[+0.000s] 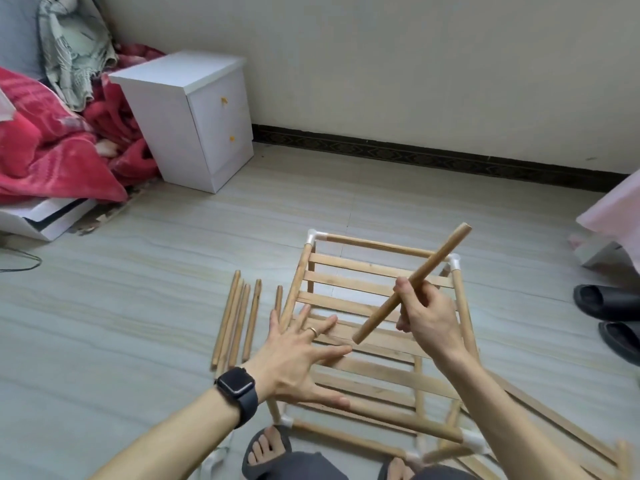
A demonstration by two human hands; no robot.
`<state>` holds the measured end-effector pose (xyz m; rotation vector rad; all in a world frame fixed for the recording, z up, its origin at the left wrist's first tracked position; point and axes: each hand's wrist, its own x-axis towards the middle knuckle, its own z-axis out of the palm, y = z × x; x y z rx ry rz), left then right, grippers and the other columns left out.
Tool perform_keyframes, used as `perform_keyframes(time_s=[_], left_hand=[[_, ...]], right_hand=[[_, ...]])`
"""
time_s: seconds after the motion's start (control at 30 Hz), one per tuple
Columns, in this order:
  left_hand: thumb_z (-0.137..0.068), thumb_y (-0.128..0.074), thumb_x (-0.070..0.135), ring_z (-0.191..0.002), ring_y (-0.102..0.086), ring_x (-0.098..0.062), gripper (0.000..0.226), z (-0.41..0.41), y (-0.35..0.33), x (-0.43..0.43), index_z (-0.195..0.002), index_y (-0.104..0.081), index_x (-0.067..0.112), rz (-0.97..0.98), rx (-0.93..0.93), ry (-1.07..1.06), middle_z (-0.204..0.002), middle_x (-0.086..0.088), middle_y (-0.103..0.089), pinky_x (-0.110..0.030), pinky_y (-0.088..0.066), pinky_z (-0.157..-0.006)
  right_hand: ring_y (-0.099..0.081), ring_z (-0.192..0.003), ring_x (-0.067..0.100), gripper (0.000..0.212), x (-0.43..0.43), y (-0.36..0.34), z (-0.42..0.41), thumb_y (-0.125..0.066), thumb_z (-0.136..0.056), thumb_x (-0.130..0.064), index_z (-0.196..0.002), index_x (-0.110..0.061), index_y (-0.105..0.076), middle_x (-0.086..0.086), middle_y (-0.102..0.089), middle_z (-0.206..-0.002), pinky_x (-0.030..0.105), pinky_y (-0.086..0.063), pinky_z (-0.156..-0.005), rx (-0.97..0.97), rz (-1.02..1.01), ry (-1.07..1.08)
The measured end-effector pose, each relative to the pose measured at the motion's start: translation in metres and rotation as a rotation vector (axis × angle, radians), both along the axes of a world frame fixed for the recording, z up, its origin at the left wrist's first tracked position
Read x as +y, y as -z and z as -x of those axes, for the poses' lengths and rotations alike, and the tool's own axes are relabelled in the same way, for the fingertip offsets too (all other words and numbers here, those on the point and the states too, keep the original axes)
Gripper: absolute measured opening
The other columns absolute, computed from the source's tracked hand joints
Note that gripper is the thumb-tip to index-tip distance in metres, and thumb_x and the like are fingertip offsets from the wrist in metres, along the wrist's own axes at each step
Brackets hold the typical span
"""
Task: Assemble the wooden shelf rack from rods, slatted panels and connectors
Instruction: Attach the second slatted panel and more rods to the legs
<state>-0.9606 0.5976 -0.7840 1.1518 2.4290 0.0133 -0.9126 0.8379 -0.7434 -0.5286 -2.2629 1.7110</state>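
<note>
While the rod is aloft: the right hand (pixel 429 317) is curled round one rod (pixel 412 284) near its lower half. It is slanted, with its upper end over the far right connector (pixel 454 263) and its lower end above the slats. Neither end is seated in anything.
Left hand: the left hand (pixel 298 358) is spread flat with straight fingers over the left side of the rack frame (pixel 377 244). Whether its fingertips touch the wood cannot be told.
Rack frame: it stands on the floor just in front of the person's feet. White corner pieces join its rods, and a slatted panel (pixel 363 282) lies across it.
Spare rods: the spare rods (pixel 239 317) lie side by side on the floor just left of the frame. A loose panel (pixel 554 420) lies at the right.
Risk, frame shifting: no hand plainly grips the frame, so a firm push on a socket would probably skid or skew this light structure and loosen its joints.
Risk, crooked entry: if the rod goes in at this slant, it may jam or lever the connector off its post.
Risk, free end: turning the rod upright could knock the slats or the far corner.
Risk, floor: the round spare rods lie close by and could roll away if nudged.
</note>
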Motion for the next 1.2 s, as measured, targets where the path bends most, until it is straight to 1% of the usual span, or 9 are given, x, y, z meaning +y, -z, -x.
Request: perform_keyframes(time_s=[0.2, 0.37, 0.57, 0.7, 0.77, 0.87, 0.97, 1.1, 1.2], left_hand=[[-0.072, -0.032, 0.098, -0.152, 0.022, -0.032, 0.086, 0.025, 0.006, 0.013, -0.149, -0.013, 0.065, 0.003, 0.103, -0.028, -0.167, 0.015, 0.014, -0.076, 0.012, -0.112], [-0.064, -0.015, 0.104, -0.154, 0.014, -0.031, 0.090, 0.041, 0.008, 0.020, -0.146, -0.012, 0.068, 0.005, 0.151, -0.014, -0.168, 0.013, 0.009, -0.075, 0.001, -0.115], [-0.060, -0.007, 0.107, -0.155, 0.008, -0.030, 0.095, 0.045, 0.012, 0.023, -0.146, -0.018, 0.067, -0.012, 0.182, -0.004, -0.166, 0.016, 0.012, -0.074, -0.005, -0.115], [-0.061, -0.006, 0.106, -0.155, 0.004, -0.030, 0.097, 0.042, 0.012, 0.024, -0.147, -0.022, 0.065, -0.012, 0.194, -0.006, -0.166, 0.017, 0.009, -0.072, -0.011, -0.115], [-0.059, -0.004, 0.106, -0.155, 0.002, -0.031, 0.100, 0.040, 0.012, 0.024, -0.147, -0.023, 0.064, -0.010, 0.199, -0.010, -0.166, 0.016, 0.008, -0.071, -0.012, -0.115], [-0.057, -0.003, 0.107, -0.155, 0.002, -0.031, 0.103, 0.039, 0.011, 0.025, -0.148, -0.024, 0.063, -0.006, 0.200, -0.020, -0.166, 0.016, 0.007, -0.070, -0.013, -0.115], [-0.056, -0.002, 0.107, -0.155, 0.003, -0.031, 0.104, 0.038, 0.010, 0.025, -0.148, -0.023, 0.063, 0.006, 0.198, -0.021, -0.166, 0.016, 0.009, -0.070, -0.012, -0.115], [-0.057, -0.004, 0.107, -0.155, 0.004, -0.035, 0.102, 0.039, 0.010, 0.025, -0.148, -0.020, 0.064, 0.024, 0.177, -0.020, -0.165, 0.015, 0.012, -0.071, -0.009, -0.116], [-0.060, -0.006, 0.106, -0.153, 0.001, -0.042, 0.101, 0.039, 0.006, 0.029, -0.151, -0.010, 0.061, 0.083, 0.179, -0.001, -0.167, 0.008, 0.012, -0.073, -0.006, -0.116]], right_hand=[[-0.057, -0.052, 0.015, 0.036, 0.016, 0.005, -0.037, -0.051, -0.103, -0.039, -0.100, -0.004, -0.063, -0.006, -0.055, -0.058, 0.025, -0.052, -0.051, 0.091, 0.257, 0.216], [-0.060, -0.053, 0.010, 0.031, 0.054, 0.003, -0.087, -0.049, -0.103, -0.047, -0.096, -0.018, -0.058, -0.002, -0.058, -0.073, 0.024, -0.054, -0.052, 0.142, 0.016, 0.500], [-0.064, -0.050, 0.009, 0.027, 0.077, 0.009, -0.129, -0.045, -0.105, -0.047, -0.094, -0.024, -0.053, -0.017, -0.064, -0.064, 0.025, -0.056, -0.052, 0.128, -0.185, 0.686], [-0.065, -0.050, 0.009, 0.034, 0.071, 0.016, -0.149, -0.045, -0.106, -0.041, -0.100, -0.009, -0.055, -0.002, -0.063, -0.064, 0.012, -0.048, -0.052, 0.126, -0.307, 0.671], [-0.065, -0.051, 0.011, 0.030, 0.066, 0.019, -0.155, -0.045, -0.107, -0.038, -0.097, -0.010, -0.053, 0.004, -0.063, -0.063, 0.007, -0.042, -0.050, 0.139, -0.384, 0.640], [-0.063, -0.050, 0.020, 0.022, 0.065, 0.022, -0.157, -0.047, -0.107, -0.037, -0.095, -0.019, -0.050, 0.007, -0.063, -0.061, 0.011, -0.041, -0.048, 0.170, -0.519, 0.585], [-0.060, -0.053, 0.008, 0.017, 0.063, 0.021, -0.154, -0.050, -0.106, -0.035, -0.095, -0.022, -0.048, -0.005, -0.061, -0.065, 0.011, -0.041, -0.048, 0.207, -0.614, 0.511], [-0.054, -0.055, -0.001, 0.019, 0.059, 0.020, -0.146, -0.055, -0.103, -0.025, -0.092, -0.009, -0.054, -0.002, -0.058, -0.066, 0.008, -0.040, -0.050, 0.259, -0.702, 0.397], [-0.053, -0.053, 0.014, 0.028, 0.061, 0.029, -0.141, -0.054, -0.103, -0.026, -0.089, -0.002, -0.057, 0.002, -0.056, -0.067, 0.015, -0.041, -0.051, 0.289, -0.729, 0.355]])
